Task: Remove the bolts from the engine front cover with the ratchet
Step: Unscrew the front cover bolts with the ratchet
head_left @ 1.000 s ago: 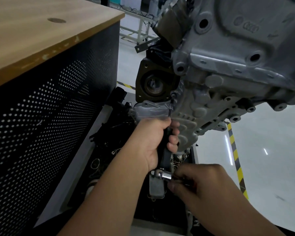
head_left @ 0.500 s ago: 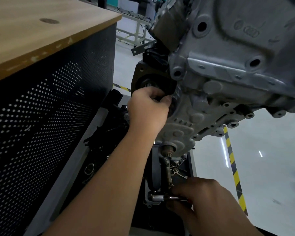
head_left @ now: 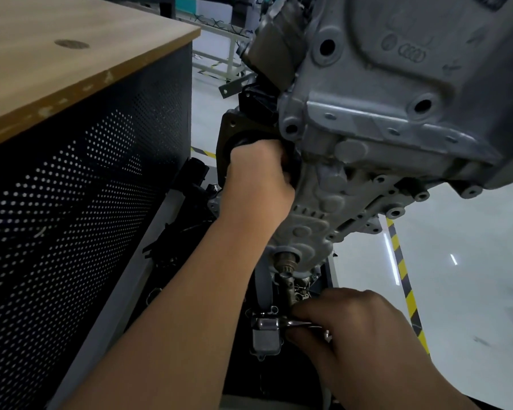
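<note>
The grey cast engine front cover (head_left: 317, 208) hangs on the engine block (head_left: 397, 99), upper right. My left hand (head_left: 258, 176) reaches up to the cover's left edge, fingers curled and pinching at a bolt spot. The bolt itself is hidden under my fingertips. Low down, my right hand (head_left: 353, 329) grips the chrome ratchet (head_left: 296, 322), held away from the cover below the crankshaft stub (head_left: 285, 258). Several empty bolt holes show along the cover's right flange (head_left: 394, 211).
A cabinet with a wooden top (head_left: 71, 54) and a black perforated side (head_left: 86, 202) stands close on the left. Black parts and a grey metal piece (head_left: 264, 341) lie in the tray below the engine. Yellow-black floor tape (head_left: 403, 276) runs along the white floor on the right.
My left hand let go of the tool's black shaft and moved up to the cover's left edge. My right hand lowered the ratchet away from the cover.
</note>
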Available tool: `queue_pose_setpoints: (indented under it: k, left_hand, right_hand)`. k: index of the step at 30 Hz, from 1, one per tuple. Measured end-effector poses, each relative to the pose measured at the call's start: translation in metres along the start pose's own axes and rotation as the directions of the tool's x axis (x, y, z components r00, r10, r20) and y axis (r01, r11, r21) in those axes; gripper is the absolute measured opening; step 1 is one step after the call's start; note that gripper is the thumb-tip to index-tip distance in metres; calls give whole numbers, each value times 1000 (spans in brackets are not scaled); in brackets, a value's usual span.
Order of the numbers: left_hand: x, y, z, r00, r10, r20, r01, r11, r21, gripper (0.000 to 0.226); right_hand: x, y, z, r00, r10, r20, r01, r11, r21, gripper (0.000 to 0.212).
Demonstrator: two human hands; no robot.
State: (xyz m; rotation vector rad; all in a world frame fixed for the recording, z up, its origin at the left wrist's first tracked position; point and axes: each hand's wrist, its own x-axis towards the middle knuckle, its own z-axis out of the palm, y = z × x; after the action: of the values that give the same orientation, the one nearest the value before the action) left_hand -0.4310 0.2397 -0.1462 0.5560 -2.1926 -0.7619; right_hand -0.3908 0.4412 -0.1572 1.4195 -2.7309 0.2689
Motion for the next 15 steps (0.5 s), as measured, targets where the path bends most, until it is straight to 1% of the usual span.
queue_pose_setpoints:
  k: [2,4,6,7,9,10,11,13,15]
  left_hand:
    - [0,0,0,998,-62,-19,61,996,-58,11]
    - [-2,-4,1,981,-192,-20,183,957,-227,20]
    - [-7,-9,3,946,-323,31,303,844,-442,21]
    - [-11,-10,4,928,-366,67,342,766,-545,18]
    - [-20,-11,7,889,-430,156,404,578,-709,8]
    - [-24,-11,7,871,-450,197,428,497,-755,6]
    - [-27,-12,7,858,-463,222,443,448,-777,10]
    - [-31,-15,6,840,-484,245,463,403,-789,16]
    - [-33,-17,5,810,-519,273,500,368,-784,17]
  right_hand:
    - [-1,1,-1,1000,2,-19,-2,1000,10,6]
    - [-1,1,0,999,1,-34,-1,1000,4,5]
    - [-2,3,3,998,-9,-55,8,1000,-20,5]
    - [-2,4,4,998,-12,-66,10,999,-34,5]
    - [-3,5,6,997,-10,-72,8,999,-35,5]
    - [-4,6,6,998,-10,-67,8,1000,-30,5]
    - [-5,6,6,998,-8,-58,7,1000,-23,5]
    - [-7,6,6,999,-7,-33,7,1000,-15,5]
    - [-8,5,7,1000,-16,-18,15,1000,-17,6]
